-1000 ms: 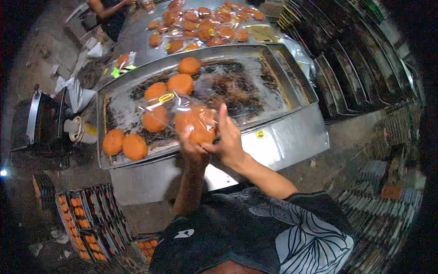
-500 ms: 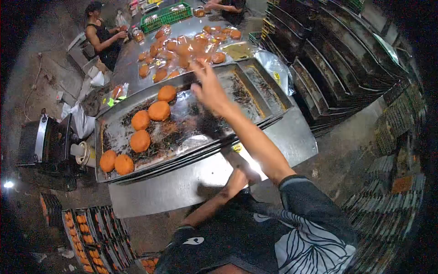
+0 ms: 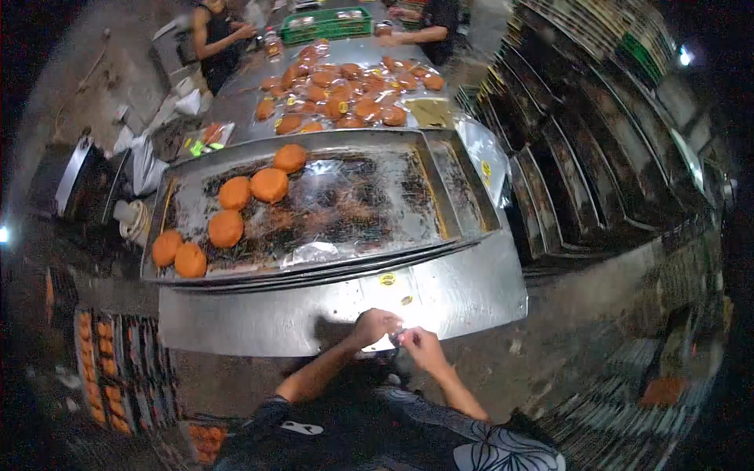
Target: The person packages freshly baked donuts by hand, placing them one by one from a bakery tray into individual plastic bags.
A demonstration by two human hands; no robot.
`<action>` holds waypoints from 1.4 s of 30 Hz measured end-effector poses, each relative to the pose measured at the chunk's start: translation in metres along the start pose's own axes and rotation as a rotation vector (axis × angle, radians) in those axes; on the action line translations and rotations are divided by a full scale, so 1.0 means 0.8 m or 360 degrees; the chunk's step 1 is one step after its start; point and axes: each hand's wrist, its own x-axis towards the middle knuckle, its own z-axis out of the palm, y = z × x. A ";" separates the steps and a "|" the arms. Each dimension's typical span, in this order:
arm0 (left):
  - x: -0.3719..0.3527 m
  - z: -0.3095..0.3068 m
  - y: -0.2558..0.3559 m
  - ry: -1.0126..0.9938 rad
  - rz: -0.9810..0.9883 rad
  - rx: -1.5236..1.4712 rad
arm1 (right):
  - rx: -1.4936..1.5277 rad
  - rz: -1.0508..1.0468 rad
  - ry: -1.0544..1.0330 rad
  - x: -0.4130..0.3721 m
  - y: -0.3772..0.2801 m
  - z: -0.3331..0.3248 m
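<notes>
My left hand and my right hand meet at the near edge of the metal table, fingers pinched closed. Between them is the near end of what looks like a clear plastic bag; glare makes its outline hard to follow. Yellow round labels show on the see-through plastic just beyond my fingers. Past them rests a stack of baking trays, and the top tray carries several round orange-brown buns on its left side.
Beyond the tray lies a heap of bagged buns, with a green crate behind. Two other people stand at the far end. Clear bags lie right of the tray. Tray racks stand at right; trays of buns are low at left.
My right hand has come back from over the bagged buns to beside my left hand at the table edge. Buns on the tray keep their places. The view has shifted.
</notes>
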 end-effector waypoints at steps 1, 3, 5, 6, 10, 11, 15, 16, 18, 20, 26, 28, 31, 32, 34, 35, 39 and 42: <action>-0.004 0.001 0.007 0.0047 0.0155 0.0025 | -0.0209 -0.0160 0.0288 -0.010 -0.004 0.008; -0.015 -0.001 0.042 -0.0013 -0.0075 0.0334 | -0.0533 -0.0158 0.0440 -0.014 -0.004 0.026; -0.016 -0.008 0.055 0.0319 -0.0012 0.0242 | -0.0436 -0.0225 0.0412 0.002 0.016 0.049; -0.024 -0.020 0.072 0.0512 0.0061 0.0029 | 0.0229 0.0622 -0.0073 0.010 -0.066 0.039; -0.067 -0.066 0.137 0.0595 0.0581 0.0227 | 0.1443 0.0169 -0.0048 0.113 -0.127 0.058; -0.070 -0.082 0.134 0.0879 0.0603 0.0040 | 0.1844 0.0052 -0.0049 0.130 -0.190 0.063; -0.089 -0.195 0.106 0.1324 0.0525 -0.1737 | 0.2470 -0.0022 -0.1154 0.158 -0.241 0.192; -0.124 -0.238 0.114 0.1021 0.0519 -0.2109 | 0.2300 0.0381 -0.0933 0.160 -0.237 0.232; -0.167 -0.313 0.049 0.1182 0.0605 -0.2002 | 0.0646 0.0014 -0.1116 0.206 -0.279 0.248; -0.205 -0.363 0.056 0.1867 0.0953 -0.1635 | -0.0603 -0.1462 0.0052 0.260 -0.317 0.295; -0.270 -0.426 0.097 0.2353 0.1269 -0.1715 | -0.0652 -0.0975 -0.0266 0.317 -0.328 0.354; -0.258 -0.424 0.108 0.2402 0.1297 -0.1744 | -0.0560 -0.1638 0.0325 0.244 -0.352 0.325; -0.207 -0.392 0.112 0.2194 0.1191 -0.1540 | -0.0481 -0.1919 0.0267 0.204 -0.377 0.302; -0.188 -0.372 0.111 0.1956 0.1091 -0.1275 | -0.0523 -0.1863 0.0314 0.200 -0.370 0.294; -0.165 -0.335 0.145 0.1650 0.0860 -0.1309 | -0.0269 -0.1601 0.0502 0.192 -0.352 0.275; -0.156 -0.317 0.148 0.1401 0.0921 -0.1563 | -0.0447 -0.1691 0.0712 0.185 -0.334 0.263; -0.110 -0.251 0.168 0.0867 0.0737 -0.1962 | -0.0276 -0.1300 0.1031 0.169 -0.333 0.211; -0.077 -0.210 0.139 0.1119 0.0445 -0.2174 | -0.0082 -0.1151 0.1070 0.148 -0.279 0.163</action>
